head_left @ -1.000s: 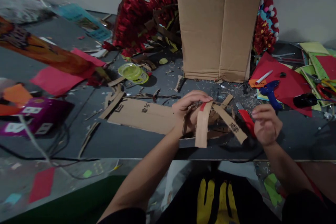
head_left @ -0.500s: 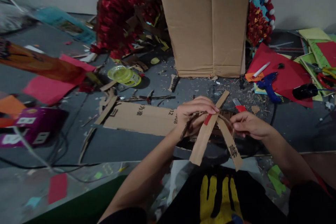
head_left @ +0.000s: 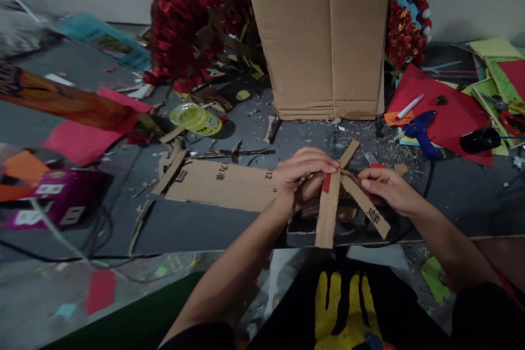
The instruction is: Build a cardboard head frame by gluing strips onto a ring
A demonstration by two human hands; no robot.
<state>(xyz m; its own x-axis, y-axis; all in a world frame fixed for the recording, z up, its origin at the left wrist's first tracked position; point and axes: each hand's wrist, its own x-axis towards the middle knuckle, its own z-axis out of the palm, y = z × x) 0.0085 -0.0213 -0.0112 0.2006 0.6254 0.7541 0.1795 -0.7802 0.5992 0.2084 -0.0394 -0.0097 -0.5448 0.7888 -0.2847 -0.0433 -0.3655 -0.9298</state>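
Note:
My left hand (head_left: 305, 172) is closed on the top of a cardboard strip (head_left: 328, 213) with a small red patch, where several strips cross. A second cardboard strip (head_left: 367, 205) with black printed characters slants down to the right from that crossing. My right hand (head_left: 385, 188) pinches the edge of the strips near the second one; its fingertips are partly hidden. Below the strips, dark cardboard pieces lie in shadow. A flat printed cardboard piece (head_left: 221, 183) rests on the table to the left of my left hand.
A tall cardboard box (head_left: 324, 38) stands behind my hands. At right are a blue glue gun (head_left: 422, 128), red paper (head_left: 447, 109) and scissors (head_left: 512, 117). A yellow-green tub (head_left: 197, 119), red tinsel shapes (head_left: 180, 33) and a purple power strip (head_left: 61, 197) lie leftward.
The joined strips have turned: the red-patched strip now hangs nearly straight down and the printed one has swung right and up. My right hand has shifted slightly, still pinching.

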